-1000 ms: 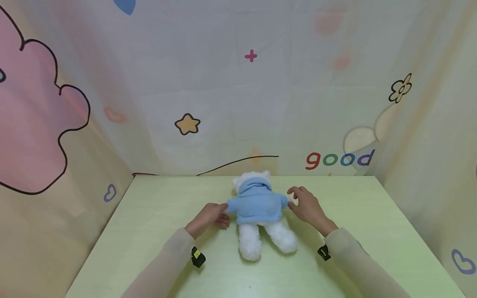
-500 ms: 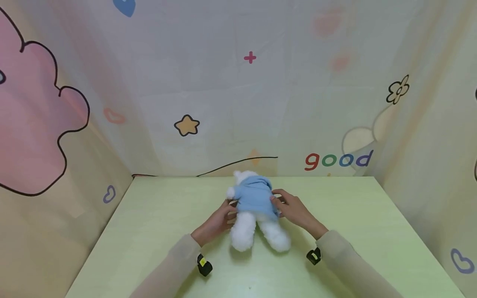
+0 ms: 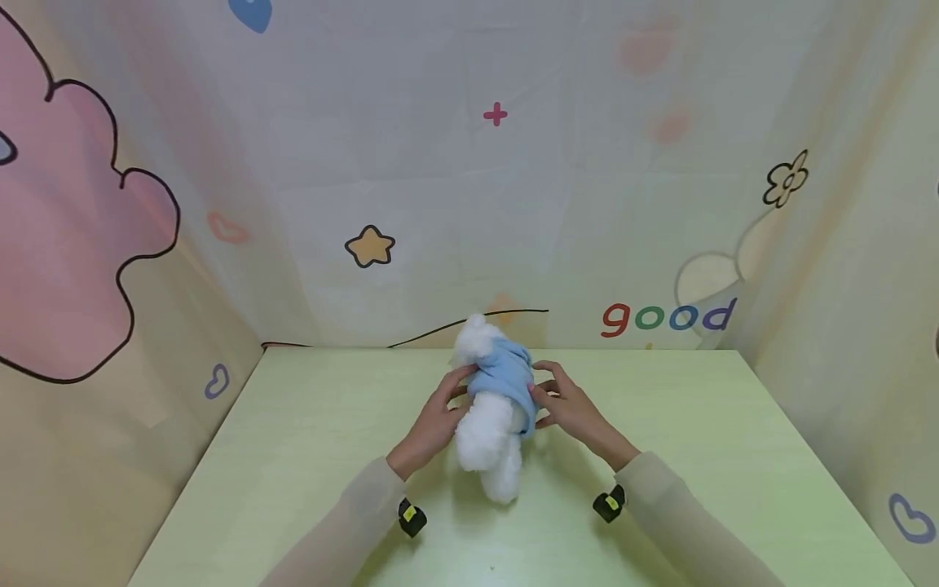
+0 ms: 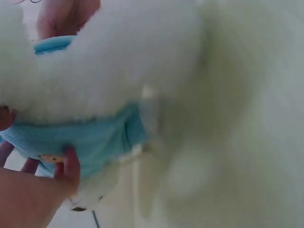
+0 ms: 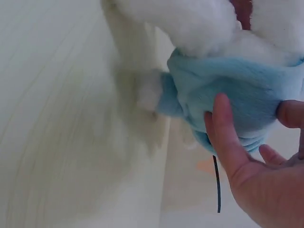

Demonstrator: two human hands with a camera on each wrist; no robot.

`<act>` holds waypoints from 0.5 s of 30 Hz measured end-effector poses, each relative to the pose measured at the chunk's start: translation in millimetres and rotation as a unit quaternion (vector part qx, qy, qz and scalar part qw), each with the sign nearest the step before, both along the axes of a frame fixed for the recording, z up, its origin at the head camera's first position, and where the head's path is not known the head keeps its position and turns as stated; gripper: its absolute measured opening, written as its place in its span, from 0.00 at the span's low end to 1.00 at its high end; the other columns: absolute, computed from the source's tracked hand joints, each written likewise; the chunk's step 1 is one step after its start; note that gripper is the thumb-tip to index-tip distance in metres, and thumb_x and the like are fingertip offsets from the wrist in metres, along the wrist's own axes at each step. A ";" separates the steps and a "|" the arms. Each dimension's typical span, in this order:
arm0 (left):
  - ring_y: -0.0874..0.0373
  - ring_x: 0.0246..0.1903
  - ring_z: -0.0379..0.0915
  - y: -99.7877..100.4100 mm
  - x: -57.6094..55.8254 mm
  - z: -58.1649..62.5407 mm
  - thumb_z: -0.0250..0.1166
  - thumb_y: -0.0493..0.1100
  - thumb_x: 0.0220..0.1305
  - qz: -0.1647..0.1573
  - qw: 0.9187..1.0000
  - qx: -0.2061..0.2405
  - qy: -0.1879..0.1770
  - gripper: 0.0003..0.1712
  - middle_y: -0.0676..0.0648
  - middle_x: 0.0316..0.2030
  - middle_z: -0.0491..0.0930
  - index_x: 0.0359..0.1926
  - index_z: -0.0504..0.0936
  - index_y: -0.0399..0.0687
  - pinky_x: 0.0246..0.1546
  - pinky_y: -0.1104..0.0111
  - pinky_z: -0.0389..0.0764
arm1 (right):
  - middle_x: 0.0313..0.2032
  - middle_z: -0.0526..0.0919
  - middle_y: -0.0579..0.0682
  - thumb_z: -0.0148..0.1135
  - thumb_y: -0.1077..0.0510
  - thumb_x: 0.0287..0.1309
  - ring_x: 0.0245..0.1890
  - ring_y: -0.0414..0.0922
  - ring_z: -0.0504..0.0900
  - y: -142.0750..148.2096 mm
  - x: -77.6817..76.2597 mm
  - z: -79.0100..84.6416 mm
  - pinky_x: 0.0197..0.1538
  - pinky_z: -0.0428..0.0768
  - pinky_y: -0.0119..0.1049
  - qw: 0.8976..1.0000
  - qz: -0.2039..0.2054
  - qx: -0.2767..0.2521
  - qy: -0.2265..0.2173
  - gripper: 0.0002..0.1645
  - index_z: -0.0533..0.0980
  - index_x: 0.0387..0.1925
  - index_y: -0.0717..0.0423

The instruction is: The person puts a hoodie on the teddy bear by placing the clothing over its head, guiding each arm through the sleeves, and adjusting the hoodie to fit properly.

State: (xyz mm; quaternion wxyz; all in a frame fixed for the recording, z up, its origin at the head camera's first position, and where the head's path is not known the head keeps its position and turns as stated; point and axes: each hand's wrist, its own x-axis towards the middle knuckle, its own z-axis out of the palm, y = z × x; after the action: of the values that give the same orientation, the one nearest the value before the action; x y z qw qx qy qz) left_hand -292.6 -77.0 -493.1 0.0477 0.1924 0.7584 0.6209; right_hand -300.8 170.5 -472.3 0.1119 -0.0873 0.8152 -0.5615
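Observation:
A white plush bear in a blue hoodie is turned partly onto its side at the far middle of the table, its head toward the backdrop and its furry legs toward me. My left hand grips the bear from the left, fingers spread over the hoodie's front beside a small printed patch in the left wrist view. From the right, my right hand holds the back of the hoodie between thumb and fingers. One sleeved arm of the bear points down toward the tabletop. Its face is mostly hidden.
The pale green table meets a printed curtain at its back edge and sides. A black wrist camera with a yellow mark hangs under each sleeve, the left camera and the right camera.
The bear, earlier lying with its back up, has been turned onto its side and raised at the head end. Both hands moved from its arms in to its body.

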 end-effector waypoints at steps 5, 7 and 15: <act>0.42 0.71 0.56 8.5 -2.0 20.0 0.57 0.37 0.70 -0.005 0.994 -0.070 0.088 0.27 0.45 0.72 0.62 0.69 0.68 0.51 0.66 0.43 0.62 | 0.55 0.78 0.67 0.49 0.61 0.70 0.47 0.53 0.84 -0.3 0.6 -8.3 0.44 0.85 0.48 0.998 0.046 -0.034 -0.025 0.26 0.60 0.67 0.56; 0.41 0.72 0.55 14.2 -2.1 22.3 0.59 0.37 0.69 -0.018 0.985 -0.124 0.119 0.24 0.43 0.71 0.65 0.66 0.72 0.47 0.68 0.42 0.59 | 0.54 0.78 0.65 0.51 0.62 0.67 0.46 0.51 0.84 2.5 0.5 -14.4 0.42 0.86 0.46 0.999 0.044 0.005 -0.022 0.26 0.64 0.65 0.60; 0.46 0.67 0.65 16.0 3.6 19.2 0.57 0.38 0.70 -0.045 0.977 -0.185 0.100 0.22 0.43 0.66 0.69 0.64 0.72 0.46 0.65 0.51 0.69 | 0.58 0.76 0.62 0.56 0.58 0.63 0.47 0.55 0.84 20.8 -1.2 -11.6 0.32 0.84 0.39 0.993 -0.052 0.083 0.060 0.30 0.64 0.67 0.49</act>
State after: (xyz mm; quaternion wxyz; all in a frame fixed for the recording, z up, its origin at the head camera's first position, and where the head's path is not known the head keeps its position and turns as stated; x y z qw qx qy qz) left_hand -289.0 -61.0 -473.9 0.0342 0.2752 0.8519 0.4443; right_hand -302.1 191.3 -483.9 0.0399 -0.0684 0.8677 -0.4907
